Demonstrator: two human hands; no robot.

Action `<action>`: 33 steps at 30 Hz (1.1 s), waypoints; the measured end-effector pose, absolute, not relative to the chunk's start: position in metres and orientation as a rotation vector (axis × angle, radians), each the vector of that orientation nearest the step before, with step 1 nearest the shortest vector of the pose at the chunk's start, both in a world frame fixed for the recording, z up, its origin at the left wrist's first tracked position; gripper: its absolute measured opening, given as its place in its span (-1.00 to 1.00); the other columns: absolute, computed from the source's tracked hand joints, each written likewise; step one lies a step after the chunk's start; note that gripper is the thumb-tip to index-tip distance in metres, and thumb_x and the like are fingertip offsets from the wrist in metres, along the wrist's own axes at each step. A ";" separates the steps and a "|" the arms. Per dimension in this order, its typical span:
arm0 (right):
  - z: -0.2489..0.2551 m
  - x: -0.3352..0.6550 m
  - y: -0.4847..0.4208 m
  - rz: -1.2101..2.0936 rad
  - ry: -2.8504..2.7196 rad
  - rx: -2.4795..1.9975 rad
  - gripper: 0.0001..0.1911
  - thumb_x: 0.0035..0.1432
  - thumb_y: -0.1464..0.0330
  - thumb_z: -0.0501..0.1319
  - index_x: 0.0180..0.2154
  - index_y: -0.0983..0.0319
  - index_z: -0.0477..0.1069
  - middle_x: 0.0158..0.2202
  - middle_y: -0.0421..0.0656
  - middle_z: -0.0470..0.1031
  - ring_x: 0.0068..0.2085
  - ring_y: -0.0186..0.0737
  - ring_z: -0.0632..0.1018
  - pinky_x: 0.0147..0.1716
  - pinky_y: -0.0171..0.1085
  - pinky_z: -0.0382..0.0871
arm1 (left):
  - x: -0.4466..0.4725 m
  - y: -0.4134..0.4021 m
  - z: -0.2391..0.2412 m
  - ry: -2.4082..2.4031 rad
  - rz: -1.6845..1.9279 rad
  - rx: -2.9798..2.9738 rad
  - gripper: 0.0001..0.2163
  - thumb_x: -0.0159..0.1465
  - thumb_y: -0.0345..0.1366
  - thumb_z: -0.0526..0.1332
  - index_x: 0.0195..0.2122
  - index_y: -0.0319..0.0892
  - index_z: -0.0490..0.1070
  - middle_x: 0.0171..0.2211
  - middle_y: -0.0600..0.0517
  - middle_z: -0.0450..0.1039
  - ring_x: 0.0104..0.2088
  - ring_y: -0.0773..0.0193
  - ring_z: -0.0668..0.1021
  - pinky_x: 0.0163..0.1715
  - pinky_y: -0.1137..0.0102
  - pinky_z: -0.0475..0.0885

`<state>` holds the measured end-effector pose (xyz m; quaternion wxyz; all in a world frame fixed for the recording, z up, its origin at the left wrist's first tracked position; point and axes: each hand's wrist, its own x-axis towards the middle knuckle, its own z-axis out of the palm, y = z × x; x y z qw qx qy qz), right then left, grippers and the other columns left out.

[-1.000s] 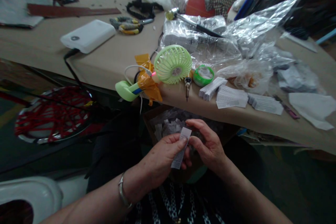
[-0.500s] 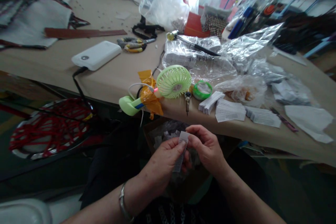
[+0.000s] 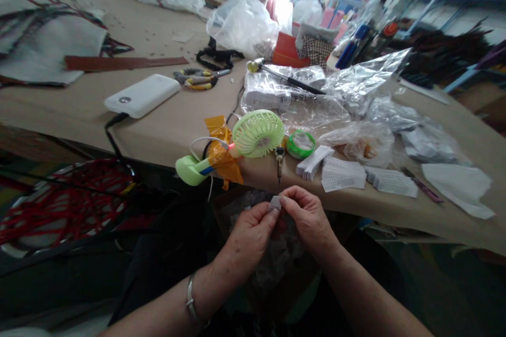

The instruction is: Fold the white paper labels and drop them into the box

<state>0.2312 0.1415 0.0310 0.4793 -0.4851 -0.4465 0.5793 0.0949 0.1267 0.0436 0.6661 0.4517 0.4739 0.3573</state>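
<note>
The surface [image 3: 146, 129] is spread across the middle of the frame, its near edge running down toward the right. Below that edge, at lower centre, a dim heap of pale pieces [image 3: 282, 258] is partly hidden by shadow.

In front of the heap, 2 hands are brought together. By the left grip [image 3: 251, 237], a slip is clasped under the thumb; by the right grip [image 3: 310, 216], its upper right edge is pinched between thumb and forefinger.

On the surface, a green fan [image 3: 259, 134] is strapped with orange tape near the centre. To its right, 3 stacks of printed strips [image 3: 343, 172] are laid in a row along the edge. Behind the first stack a green tub [image 3: 300, 146] is placed, and beside the fan a metal-tipped tool [image 3: 279, 166] is pointed toward the hands.

Smallest is the pale slip [image 3: 274, 202], held just below frame centre; most of it is covered by fingers, so whether it is folded cannot be told. For good handling, it should probably be steadied by the left thumb, worked lightly at the edge by the right fingertips, and kept clear of the tool's tip.
</note>
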 end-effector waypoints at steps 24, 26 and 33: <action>0.035 0.235 0.157 0.797 -1.520 -1.362 -0.88 0.11 0.34 0.14 -0.44 0.23 0.35 -0.55 -0.29 0.32 -0.51 -0.41 0.31 -0.49 -0.40 0.21 | 0.095 0.160 0.043 1.293 1.031 1.537 -0.85 0.24 -0.29 0.13 -0.39 -0.18 0.46 -0.49 0.10 0.46 -0.46 0.36 0.45 -0.42 0.49 0.31; 0.035 0.235 0.158 0.783 -1.531 -1.350 -0.88 0.11 0.34 0.13 -0.44 0.23 0.34 -0.55 -0.29 0.32 -0.51 -0.41 0.32 -0.49 -0.40 0.21 | 0.095 0.161 0.042 1.290 1.039 1.535 -0.84 0.24 -0.30 0.13 -0.40 -0.19 0.46 -0.49 0.09 0.46 -0.46 0.35 0.45 -0.42 0.49 0.31; 0.034 0.235 0.160 0.773 -1.537 -1.344 -0.88 0.13 0.34 0.13 -0.43 0.23 0.35 -0.53 -0.28 0.34 -0.49 -0.39 0.34 -0.45 -0.39 0.24 | 0.096 0.164 0.039 1.300 1.052 1.521 -0.83 0.23 -0.28 0.13 -0.42 -0.18 0.46 -0.50 0.09 0.46 -0.46 0.35 0.44 -0.41 0.49 0.31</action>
